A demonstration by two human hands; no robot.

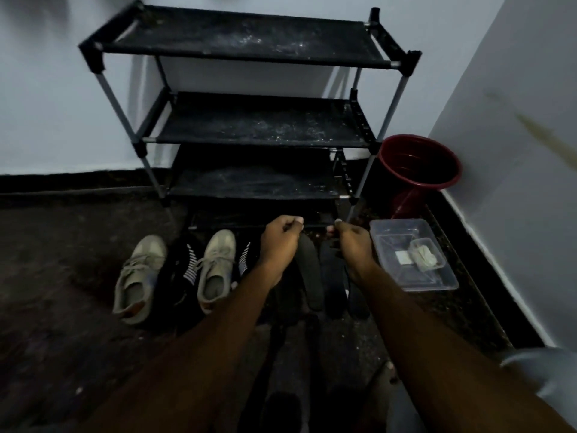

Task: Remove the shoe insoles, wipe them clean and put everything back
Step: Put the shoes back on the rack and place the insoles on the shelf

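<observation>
Several dark insoles lie side by side on the floor in front of the rack: a dark grey insole (310,273), a black insole (334,289) and another black insole (359,296). My left hand (279,242) has its fingers curled and pinches the far end of the dark grey insole. My right hand (354,243) curls round the far end of the black insole. The grips are dim in this light. Two beige sneakers (140,275) (216,270) and two black shoes with white stripes (186,273) (244,260) stand to the left.
A black shoe rack (259,132) with dusty shelves stands against the wall ahead. A clear plastic tub (437,281) holding a small box of cloths sits right of my right hand. Behind it is a dark red bucket (420,165). A wall closes the right side.
</observation>
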